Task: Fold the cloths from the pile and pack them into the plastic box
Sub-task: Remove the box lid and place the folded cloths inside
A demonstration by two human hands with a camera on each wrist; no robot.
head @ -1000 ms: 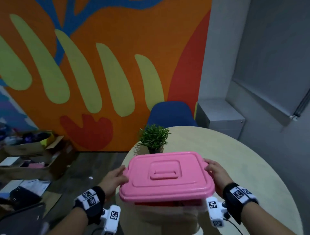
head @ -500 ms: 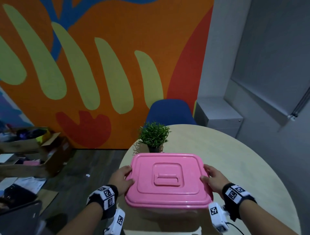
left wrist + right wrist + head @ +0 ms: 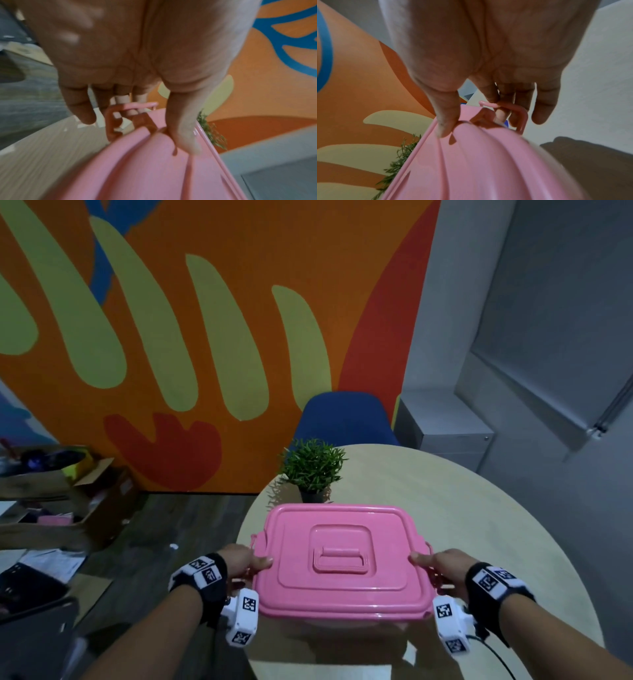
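Observation:
The plastic box shows as a pink lid (image 3: 342,559) with a moulded handle, level over the near part of the round table (image 3: 479,525). Its clear body underneath is barely visible, and no cloth shows. My left hand (image 3: 245,559) grips the box's left side: the thumb (image 3: 184,134) lies on the lid (image 3: 154,175) and the fingers (image 3: 120,98) reach down behind the pink side clip (image 3: 111,125). My right hand (image 3: 440,565) mirrors it, thumb (image 3: 447,119) on the lid (image 3: 479,169), fingers (image 3: 505,94) hooked in the right clip (image 3: 521,116).
A small potted plant (image 3: 313,470) stands just beyond the box near the table's far left edge. A blue chair (image 3: 346,419) sits behind the table, with a grey cabinet (image 3: 442,422) at its right. Cardboard boxes (image 3: 68,501) and papers lie on the floor at left.
The box has moved down and a little away from me and levelled out. Both hands have slid from the lid's edges onto the side clips.

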